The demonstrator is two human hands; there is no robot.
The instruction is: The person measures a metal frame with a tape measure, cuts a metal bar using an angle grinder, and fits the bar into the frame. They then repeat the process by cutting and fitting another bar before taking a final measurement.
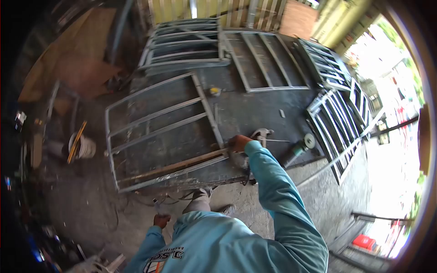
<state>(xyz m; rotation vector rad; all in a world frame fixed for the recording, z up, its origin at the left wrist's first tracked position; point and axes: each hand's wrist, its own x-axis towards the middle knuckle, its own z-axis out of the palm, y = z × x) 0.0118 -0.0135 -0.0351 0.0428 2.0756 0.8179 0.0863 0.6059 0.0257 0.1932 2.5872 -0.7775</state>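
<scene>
A metal frame with crossbars (158,128) lies on the dark worktable, a brown strip (175,167) along its near side. My right hand (238,143) is at the frame's near right corner, fingers curled; whether they grip the frame or something else is hidden. Just right of that hand lies a claw hammer (262,133). Beyond it, an angle grinder (300,149) with a green body rests near the table edge. My left hand (161,220) hangs low by my side, closed around a small thing with a slim upper part, too small to name.
A stack of metal frames (184,43) sits at the back left of the worktable (259,109). Another frame (268,59) lies beside it. More frames (334,129) lean along the right edge. A white bucket (85,148) stands left; cables (175,199) trail on the floor.
</scene>
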